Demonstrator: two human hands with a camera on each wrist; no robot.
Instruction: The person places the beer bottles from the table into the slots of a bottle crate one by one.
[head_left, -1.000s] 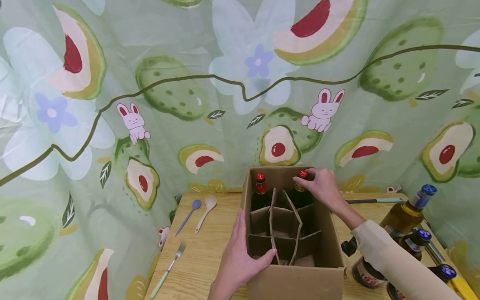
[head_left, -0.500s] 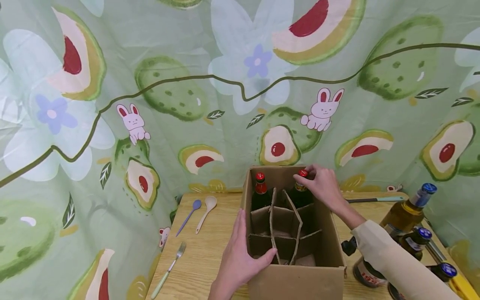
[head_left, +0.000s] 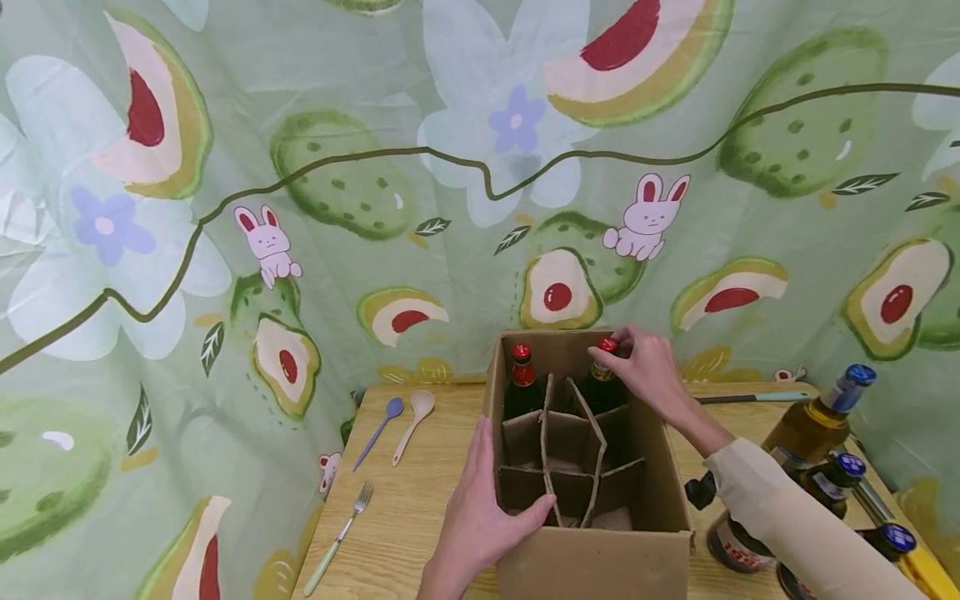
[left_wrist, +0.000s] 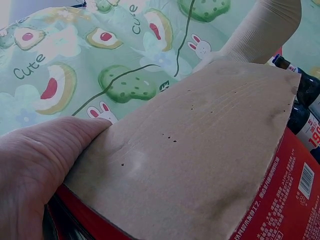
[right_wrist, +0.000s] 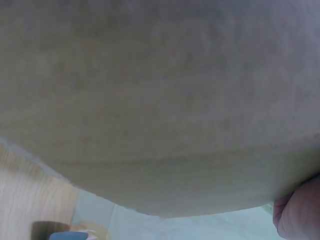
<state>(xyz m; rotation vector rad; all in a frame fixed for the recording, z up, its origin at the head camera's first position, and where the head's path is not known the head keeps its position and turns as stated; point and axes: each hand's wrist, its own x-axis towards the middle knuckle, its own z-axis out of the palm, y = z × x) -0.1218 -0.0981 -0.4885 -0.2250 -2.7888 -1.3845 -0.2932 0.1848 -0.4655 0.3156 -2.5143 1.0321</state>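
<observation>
A cardboard box (head_left: 592, 562) with cardboard dividers (head_left: 567, 433) stands on the table. In its back right compartment is a dark, red-capped glass bottle (head_left: 597, 393); my right hand (head_left: 647, 372) pinches its top between thumb and fingers. Another red-capped bottle (head_left: 522, 397) stands in the back left compartment. My left hand (head_left: 480, 521) rests against the box's front left corner, fingers straight along the side and thumb over the front edge. In the left wrist view, a brown flap (left_wrist: 190, 145) spreads beside that hand. Cardboard fills most of the right wrist view, hiding the bottle there.
Right of the box stand several blue-capped bottles (head_left: 808, 429), partly behind the right sleeve (head_left: 795, 517). A utensil with a teal handle (head_left: 780, 397) lies at the back right. On the left lie a blue spoon (head_left: 378, 433), a beige spoon (head_left: 412, 425) and a fork (head_left: 341, 537).
</observation>
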